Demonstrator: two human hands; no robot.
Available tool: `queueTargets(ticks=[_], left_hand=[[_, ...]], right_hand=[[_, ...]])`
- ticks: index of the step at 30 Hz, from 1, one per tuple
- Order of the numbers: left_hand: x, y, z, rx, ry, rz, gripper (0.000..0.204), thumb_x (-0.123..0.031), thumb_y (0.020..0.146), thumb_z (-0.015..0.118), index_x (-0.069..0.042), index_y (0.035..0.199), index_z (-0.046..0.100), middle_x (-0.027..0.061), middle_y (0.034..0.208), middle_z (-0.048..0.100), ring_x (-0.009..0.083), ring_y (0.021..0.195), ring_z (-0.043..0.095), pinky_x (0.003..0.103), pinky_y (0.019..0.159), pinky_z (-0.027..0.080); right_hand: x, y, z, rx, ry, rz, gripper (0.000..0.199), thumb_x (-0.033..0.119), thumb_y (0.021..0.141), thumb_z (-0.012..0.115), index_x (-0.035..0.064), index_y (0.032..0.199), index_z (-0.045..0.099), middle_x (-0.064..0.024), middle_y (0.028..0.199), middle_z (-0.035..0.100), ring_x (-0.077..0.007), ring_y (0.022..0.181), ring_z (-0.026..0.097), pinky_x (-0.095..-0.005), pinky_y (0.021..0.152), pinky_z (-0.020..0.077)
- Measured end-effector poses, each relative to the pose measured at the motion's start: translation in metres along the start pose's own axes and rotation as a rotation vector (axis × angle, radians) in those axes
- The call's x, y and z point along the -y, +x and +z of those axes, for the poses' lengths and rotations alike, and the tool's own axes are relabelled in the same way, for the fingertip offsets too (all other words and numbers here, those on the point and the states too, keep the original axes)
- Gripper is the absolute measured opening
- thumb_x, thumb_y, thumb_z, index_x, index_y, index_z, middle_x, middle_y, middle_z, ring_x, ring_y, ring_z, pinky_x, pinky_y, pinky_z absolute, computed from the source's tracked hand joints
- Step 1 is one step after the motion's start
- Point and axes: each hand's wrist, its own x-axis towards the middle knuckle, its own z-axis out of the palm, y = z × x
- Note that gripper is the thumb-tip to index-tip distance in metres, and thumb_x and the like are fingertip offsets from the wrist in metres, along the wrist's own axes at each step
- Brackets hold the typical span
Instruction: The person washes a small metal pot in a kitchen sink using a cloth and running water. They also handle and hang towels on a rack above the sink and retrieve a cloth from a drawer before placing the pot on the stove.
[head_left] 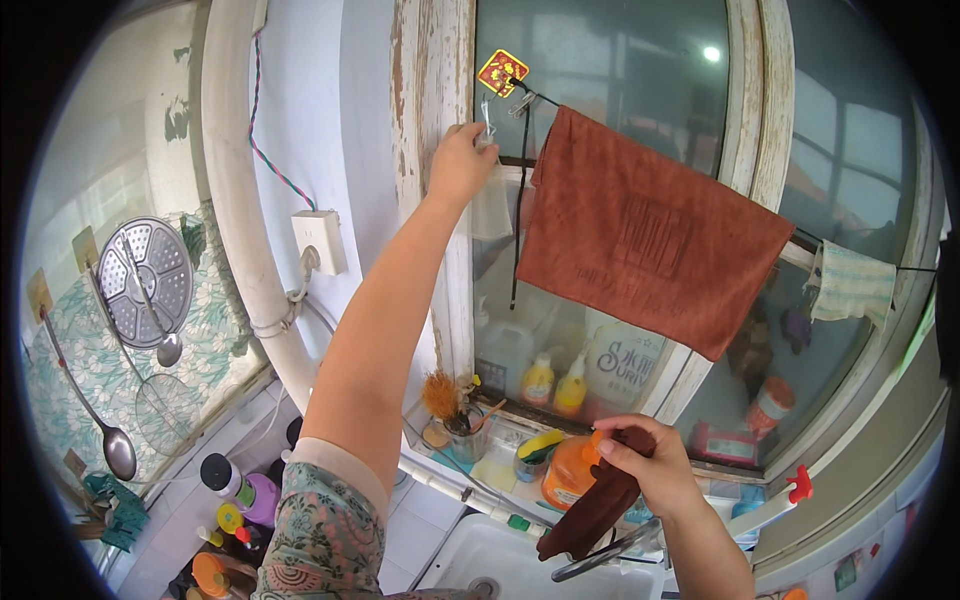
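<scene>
My left hand (464, 160) is raised to the window frame, its fingers closed at the top of a translucent whitish bag (492, 205) that hangs from the line's end. Part of the bag is hidden behind my fingers. To the right, a reddish-brown towel (650, 230) is draped over the black line. Low on the right, my right hand (650, 465) grips a folded dark brown cloth (592, 515), which dangles over the faucet (605, 552) and the white sink (460, 555). Behind the cloth stands an orange bottle (567, 470), partly covered.
A small striped cloth (853, 283) hangs farther along the line. On the sill are a cup of brushes (465, 430) and a cup with a yellow sponge (540, 447). A socket (318, 243) is on the left wall. Bottles (245, 490) crowd the lower left, below hanging utensils (118, 450).
</scene>
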Motion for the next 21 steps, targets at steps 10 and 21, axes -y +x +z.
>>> queueTargets(ticks=[10,21], left_hand=[[-0.052,-0.135,-0.053,0.267,-0.509,-0.071,0.048,-0.027,0.085,0.058,-0.004,0.125,0.044,0.0154,0.129,0.039,0.0283,0.116,0.043,0.036,0.093,0.04],[-0.218,-0.279,-0.104,1.008,-0.569,0.053,0.068,-0.024,0.087,0.058,-0.001,0.138,0.02,0.0224,0.122,0.049,0.0304,0.115,0.049,0.036,0.094,0.04]], right_hand=[[0.0,-0.006,0.011,-0.06,0.066,-0.049,0.025,0.023,0.087,0.062,0.0022,0.101,0.058,-0.0027,0.085,0.057,-0.0109,0.078,0.053,-0.0258,0.071,0.0461],[0.029,-0.063,0.018,-0.347,-0.372,-0.489,0.044,0.043,0.091,0.05,0.0025,0.109,0.045,-0.0086,0.096,0.054,-0.0182,0.088,0.051,-0.0302,0.081,0.0417]])
